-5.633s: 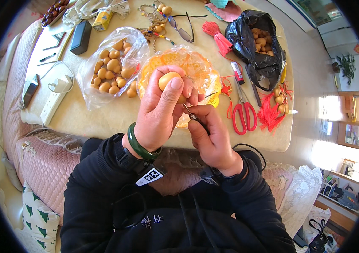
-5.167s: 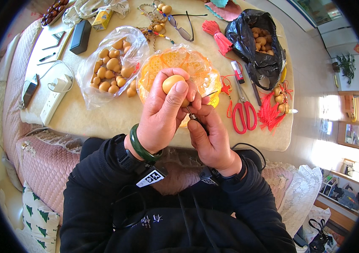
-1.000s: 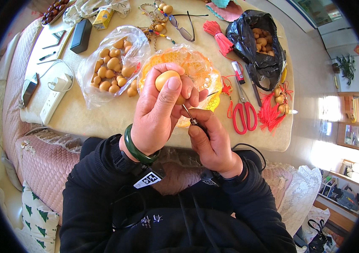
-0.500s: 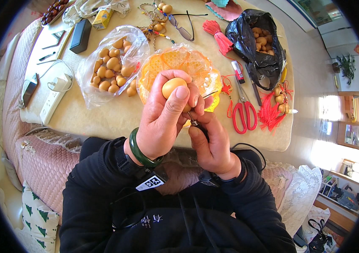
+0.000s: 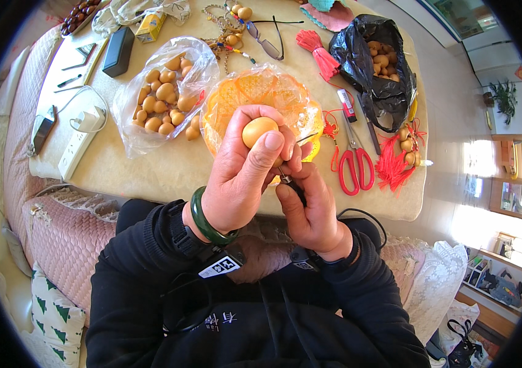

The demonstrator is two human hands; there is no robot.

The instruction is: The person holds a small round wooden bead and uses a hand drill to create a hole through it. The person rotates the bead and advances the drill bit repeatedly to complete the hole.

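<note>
Slightly rightward since a second ago: left hand [image 5: 239,168] and small gourd [image 5: 259,131].
Left fingers wrap the gourd, thumb pressed against it, hiding most of its lower bulb; right hand [image 5: 311,211] pinches a dark-handled tool [image 5: 296,186] (its tip is hard to make out), both in front of the orange tray [image 5: 239,92] on the surface [image 5: 169,175].

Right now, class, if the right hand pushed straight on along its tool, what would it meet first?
Probably the gourd in the left hand; the right hand aims its tool at the lower end, though depth there is unclear.
</note>
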